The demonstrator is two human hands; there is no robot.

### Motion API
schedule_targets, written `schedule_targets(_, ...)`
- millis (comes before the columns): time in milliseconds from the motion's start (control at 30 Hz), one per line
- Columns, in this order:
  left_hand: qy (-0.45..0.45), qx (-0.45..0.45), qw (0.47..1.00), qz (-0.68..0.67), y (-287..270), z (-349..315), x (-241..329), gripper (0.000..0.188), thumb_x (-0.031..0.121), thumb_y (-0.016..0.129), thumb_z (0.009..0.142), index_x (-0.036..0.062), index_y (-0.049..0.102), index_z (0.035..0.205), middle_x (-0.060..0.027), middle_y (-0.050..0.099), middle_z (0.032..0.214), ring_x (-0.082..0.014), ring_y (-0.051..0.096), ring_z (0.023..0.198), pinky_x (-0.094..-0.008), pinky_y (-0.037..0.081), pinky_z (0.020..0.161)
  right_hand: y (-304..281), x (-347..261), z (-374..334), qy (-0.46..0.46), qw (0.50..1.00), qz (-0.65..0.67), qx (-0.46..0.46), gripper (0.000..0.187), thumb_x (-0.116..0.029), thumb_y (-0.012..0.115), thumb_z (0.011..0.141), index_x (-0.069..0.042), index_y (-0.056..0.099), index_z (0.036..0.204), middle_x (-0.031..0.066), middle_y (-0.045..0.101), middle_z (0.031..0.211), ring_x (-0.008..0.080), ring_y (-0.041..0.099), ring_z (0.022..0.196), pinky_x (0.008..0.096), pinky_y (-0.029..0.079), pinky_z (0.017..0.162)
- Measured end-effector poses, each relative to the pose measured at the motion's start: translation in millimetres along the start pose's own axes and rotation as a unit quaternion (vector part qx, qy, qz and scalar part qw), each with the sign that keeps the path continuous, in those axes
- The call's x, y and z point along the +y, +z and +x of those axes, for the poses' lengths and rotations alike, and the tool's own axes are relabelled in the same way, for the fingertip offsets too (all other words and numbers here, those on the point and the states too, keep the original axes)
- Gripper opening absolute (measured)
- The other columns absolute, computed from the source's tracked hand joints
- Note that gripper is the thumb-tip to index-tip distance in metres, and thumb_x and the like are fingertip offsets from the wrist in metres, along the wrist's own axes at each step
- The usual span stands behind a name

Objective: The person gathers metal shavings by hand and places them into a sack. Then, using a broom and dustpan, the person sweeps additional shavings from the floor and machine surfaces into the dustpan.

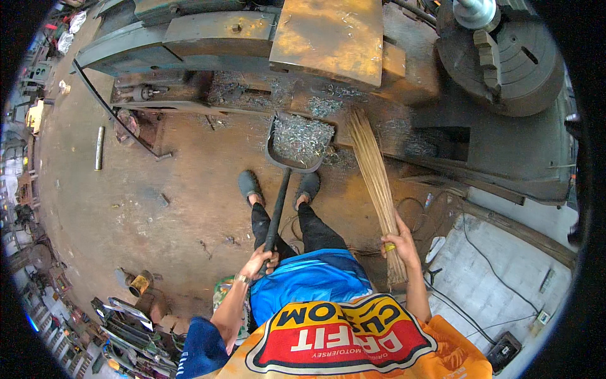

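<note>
My left hand (259, 261) is wrapped round the black handle of a long-handled dustpan (270, 151). Its pan rests ahead of my feet against the machine's base and holds a heap of curly metal shavings (300, 140). In my right hand (402, 243) is a stick broom (371, 167), gripped near its yellow binding. The bristle ends reach forward to the machine base, just right of the dustpan, beside another small pile of metal shavings (324, 106).
A large lathe spans the far side, with a rusty carriage plate (328, 41) and a round chuck (505, 69) at right. A metal rod (99, 148) and a rusty can (140, 284) lie on the floor at left. Cables (461, 309) run across a pale slab at right.
</note>
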State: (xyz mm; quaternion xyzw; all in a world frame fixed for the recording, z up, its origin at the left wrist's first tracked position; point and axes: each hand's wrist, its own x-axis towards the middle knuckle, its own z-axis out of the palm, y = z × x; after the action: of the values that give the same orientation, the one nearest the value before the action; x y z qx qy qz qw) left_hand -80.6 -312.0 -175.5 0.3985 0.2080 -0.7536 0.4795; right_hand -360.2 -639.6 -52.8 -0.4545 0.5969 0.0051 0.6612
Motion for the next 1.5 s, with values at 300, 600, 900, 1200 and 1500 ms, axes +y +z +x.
schedule_targets(300,0.007,0.032,0.996,-0.083,46.4,-87.1,3.9,0.023,0.005,0.053,0.089,0.0083,0.045,0.110,-0.0021,0.044,0.076,-0.0088,0.042,0.054,-0.0224,0.037,0.038,-13.6,-5.0,3.7,0.011,0.999,0.029,-0.017,0.091,0.003,0.056,0.071,-0.018,0.022,0.154,0.0103,0.057,0.076,0.0209,0.057,0.047,0.0340,0.049,0.042)
schedule_targets(600,0.027,0.094,0.988,-0.123,23.1,-102.7,7.1,0.019,0.007,0.056,0.088,0.0035,0.047,0.105,-0.0016,0.043,0.076,-0.0063,0.042,0.056,-0.0186,0.033,0.040,-6.8,6.6,1.2,-0.002,0.999,0.051,0.004,0.090,0.002,0.058,0.074,-0.012,0.019,0.154,0.0119,0.058,0.081,0.0223,0.058,0.050,0.0343,0.049,0.044)
schedule_targets(900,-0.044,0.055,0.942,-0.329,-70.0,-23.3,69.7,0.011,0.006,0.051,0.089,0.0057,0.042,0.082,0.0007,0.040,0.068,-0.0050,0.042,0.055,-0.0154,0.038,0.040,42.3,15.4,19.3,-0.002,0.994,0.095,0.062,0.085,-0.001,0.057,0.077,-0.011,0.021,0.152,0.0112,0.056,0.084,0.0215,0.057,0.050,0.0333,0.051,0.045)
schedule_targets(1200,-0.064,0.006,0.966,-0.250,-169.2,80.7,189.5,0.015,0.007,0.051,0.090,0.0064,0.043,0.078,0.0023,0.040,0.067,-0.0033,0.038,0.051,-0.0140,0.036,0.041,126.3,10.0,24.4,-0.029,0.985,0.072,0.157,0.088,0.002,0.055,0.072,-0.017,0.025,0.153,0.0119,0.056,0.087,0.0202,0.054,0.048,0.0326,0.049,0.043)
schedule_targets(1500,-0.062,-0.008,0.969,-0.240,-220.0,152.8,264.4,0.012,0.004,0.052,0.087,0.0066,0.042,0.081,0.0011,0.043,0.068,-0.0053,0.042,0.051,-0.0157,0.039,0.039,202.1,21.8,22.6,0.007,0.977,0.067,0.203,0.091,0.004,0.054,0.072,-0.016,0.021,0.154,0.0127,0.059,0.089,0.0199,0.058,0.054,0.0325,0.050,0.046)
